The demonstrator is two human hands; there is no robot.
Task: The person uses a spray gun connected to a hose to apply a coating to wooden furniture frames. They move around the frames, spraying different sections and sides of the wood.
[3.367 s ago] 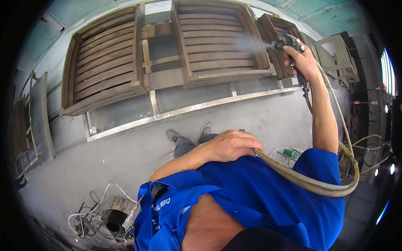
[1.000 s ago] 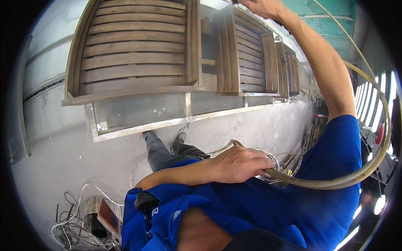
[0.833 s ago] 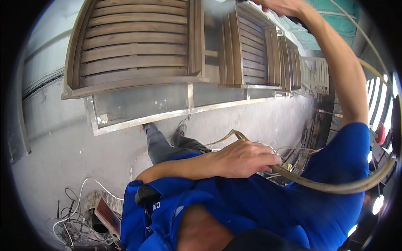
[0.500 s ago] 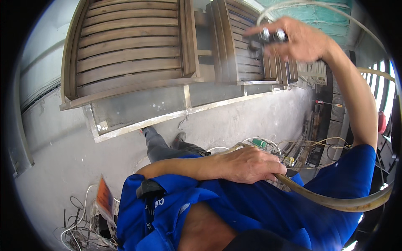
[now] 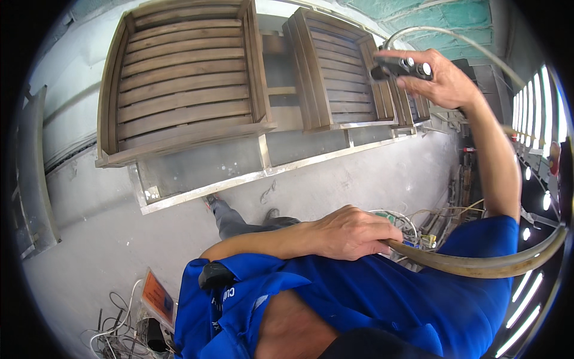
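Note:
Raised at the upper right, my right hand [image 5: 447, 78] is closed around a black spray gun [image 5: 399, 67] with chrome knobs at its back. The gun's nose points left, over a slatted brown wooden frame [image 5: 338, 66]. A pale hose [image 5: 454, 35] arcs up and over behind the hand. In front of my body, my left hand [image 5: 357, 232] is wrapped around yellowish hoses [image 5: 472, 261], which loop away to the right. A larger slatted wooden frame [image 5: 185, 78] lies to the left of the gun.
The frames rest on a metal stand [image 5: 206, 192] with a pale front rail. Tangled cables [image 5: 110, 326] and an orange sign [image 5: 159, 294] are at the lower left. More lines and clutter [image 5: 427, 230] lie on the floor at right. Teal sheeting [image 5: 442, 18] hangs at the back.
My right hand and the spray gun have moved right and slightly down in the picture, and look less blurred. The view has shifted a little. My left hand still grips the hoses.

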